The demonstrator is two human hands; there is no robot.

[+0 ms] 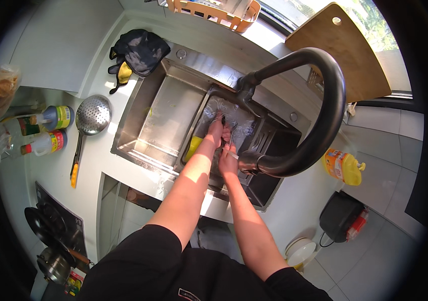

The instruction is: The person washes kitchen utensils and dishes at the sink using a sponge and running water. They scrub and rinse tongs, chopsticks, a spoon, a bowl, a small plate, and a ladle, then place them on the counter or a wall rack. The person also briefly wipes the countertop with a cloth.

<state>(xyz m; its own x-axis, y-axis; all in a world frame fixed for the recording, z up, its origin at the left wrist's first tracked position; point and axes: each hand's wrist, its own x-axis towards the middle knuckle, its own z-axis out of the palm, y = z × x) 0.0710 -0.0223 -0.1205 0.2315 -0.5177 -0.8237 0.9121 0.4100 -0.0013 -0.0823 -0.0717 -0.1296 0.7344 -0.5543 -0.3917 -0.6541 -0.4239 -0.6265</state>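
Both hands are close together over the small basin of a stainless steel sink (172, 101), by the head of the black gooseneck faucet (334, 113). My left hand (216, 129) and my right hand (229, 161) are closed around a dark, thin item (224, 121) with metal parts, too small to name. A water stream (230, 153) runs from the faucet head onto them. Crumpled clear plastic or foamy water, I cannot tell which, fills the basin (244, 126) around the fingers. A yellow object (193, 147) lies at the basin's left side, beside my left forearm.
Black-and-yellow gloves (138, 56) lie at the sink's back left corner. A perforated skimmer (93, 114) and bottles (58, 117) are on the left counter. A wooden cutting board (342, 52) leans at the window. A yellow detergent bottle (344, 166) stands right, near white bowls (300, 251).
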